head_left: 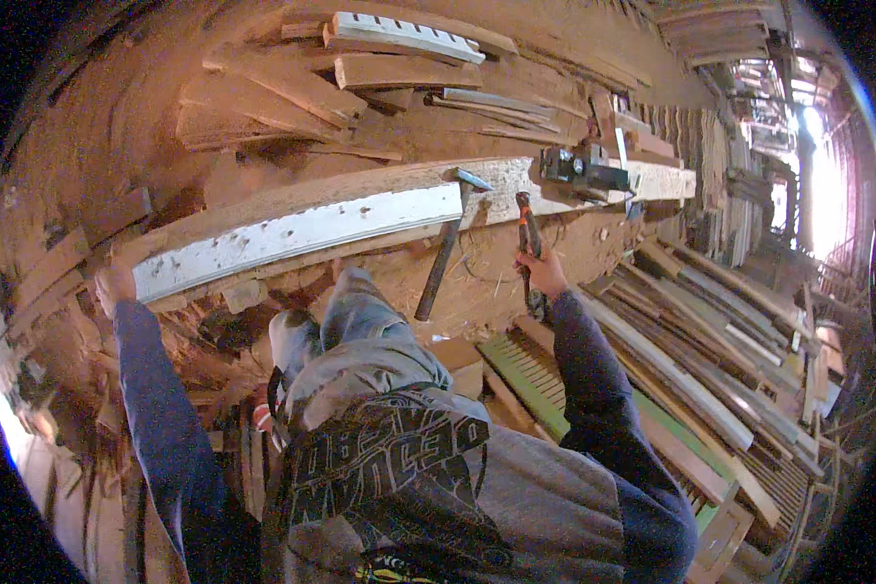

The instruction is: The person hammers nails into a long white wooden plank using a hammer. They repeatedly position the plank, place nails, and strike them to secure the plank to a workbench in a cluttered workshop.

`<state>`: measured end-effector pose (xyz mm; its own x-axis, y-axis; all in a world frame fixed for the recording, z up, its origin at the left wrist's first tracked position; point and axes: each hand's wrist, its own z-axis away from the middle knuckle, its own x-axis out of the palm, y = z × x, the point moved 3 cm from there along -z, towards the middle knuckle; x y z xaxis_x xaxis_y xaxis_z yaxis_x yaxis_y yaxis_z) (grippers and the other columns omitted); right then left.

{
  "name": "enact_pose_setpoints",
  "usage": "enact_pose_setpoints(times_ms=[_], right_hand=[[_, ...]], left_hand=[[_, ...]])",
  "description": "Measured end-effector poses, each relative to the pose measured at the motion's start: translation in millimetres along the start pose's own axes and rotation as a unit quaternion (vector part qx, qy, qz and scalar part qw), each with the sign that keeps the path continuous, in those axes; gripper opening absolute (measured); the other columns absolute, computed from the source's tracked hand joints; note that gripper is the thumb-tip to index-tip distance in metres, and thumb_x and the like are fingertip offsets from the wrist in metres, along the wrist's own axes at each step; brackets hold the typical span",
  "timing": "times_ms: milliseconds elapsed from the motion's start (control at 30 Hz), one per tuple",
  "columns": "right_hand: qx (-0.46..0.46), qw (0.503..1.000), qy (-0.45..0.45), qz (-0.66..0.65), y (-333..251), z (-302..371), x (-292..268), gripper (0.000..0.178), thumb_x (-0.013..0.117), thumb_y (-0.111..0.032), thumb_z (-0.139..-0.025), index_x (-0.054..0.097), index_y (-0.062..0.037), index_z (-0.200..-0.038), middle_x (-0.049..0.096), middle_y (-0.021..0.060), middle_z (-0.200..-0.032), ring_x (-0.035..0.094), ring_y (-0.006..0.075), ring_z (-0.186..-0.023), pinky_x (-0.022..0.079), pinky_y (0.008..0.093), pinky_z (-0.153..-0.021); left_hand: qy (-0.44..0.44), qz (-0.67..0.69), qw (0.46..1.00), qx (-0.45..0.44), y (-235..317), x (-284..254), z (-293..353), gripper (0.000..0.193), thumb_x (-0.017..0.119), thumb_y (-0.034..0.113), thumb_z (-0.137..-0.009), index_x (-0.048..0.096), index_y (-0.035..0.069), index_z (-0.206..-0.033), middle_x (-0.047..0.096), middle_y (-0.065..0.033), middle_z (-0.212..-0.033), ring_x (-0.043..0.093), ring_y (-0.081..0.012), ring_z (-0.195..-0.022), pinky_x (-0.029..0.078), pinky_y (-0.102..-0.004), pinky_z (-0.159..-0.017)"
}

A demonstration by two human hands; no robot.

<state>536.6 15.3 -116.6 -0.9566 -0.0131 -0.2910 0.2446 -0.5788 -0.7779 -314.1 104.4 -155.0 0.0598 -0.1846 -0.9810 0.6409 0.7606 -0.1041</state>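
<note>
A long white-painted board with small dark marks along it lies on a thick wooden beam. At its left end my left hand is closed around the board's edge. On the right, just in front of the beam, my right hand is wrapped round black-and-orange pliers, which stand roughly upright. The jaws are too small to make out clearly. Between my hands, a hammer rests with its head on the beam by the board's right end. Its dark handle slants down toward me.
A dark machine-like block sits on the beam's right part. Beyond the beam, loose planks and a notched white piece lie on sawdust-covered ground. Stacked boards and a green slatted panel lie at my right.
</note>
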Motion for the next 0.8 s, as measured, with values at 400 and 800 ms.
enact_pose_setpoints(times_ms=[400,800], right_hand=[[0.198,0.927,-0.156,-0.278,103.0,-36.4,-45.4,0.021,0.064,-0.014,-0.090,0.059,-0.0053,-0.109,0.066,0.0112,-0.108,0.066,0.0241,-0.092,0.055,0.0382,-0.079],[0.114,0.960,-0.234,-0.099,-136.3,47.8,37.9,0.031,0.057,-0.003,-0.091,0.050,-0.0050,-0.121,0.054,0.0165,-0.135,0.061,0.0310,-0.111,0.048,0.0426,-0.096]], left_hand=[[-0.082,0.067,0.993,0.044,-17.9,20.5,-39.2,0.057,0.042,0.050,-0.097,0.057,0.005,-0.128,0.064,-0.0253,-0.115,0.059,-0.0389,-0.112,0.043,-0.0470,-0.094],[0.045,0.130,0.990,0.017,7.6,-19.8,17.4,0.048,0.050,0.050,-0.092,0.067,0.013,-0.118,0.064,-0.0224,-0.118,0.057,-0.0403,-0.116,0.044,-0.0503,-0.095]])
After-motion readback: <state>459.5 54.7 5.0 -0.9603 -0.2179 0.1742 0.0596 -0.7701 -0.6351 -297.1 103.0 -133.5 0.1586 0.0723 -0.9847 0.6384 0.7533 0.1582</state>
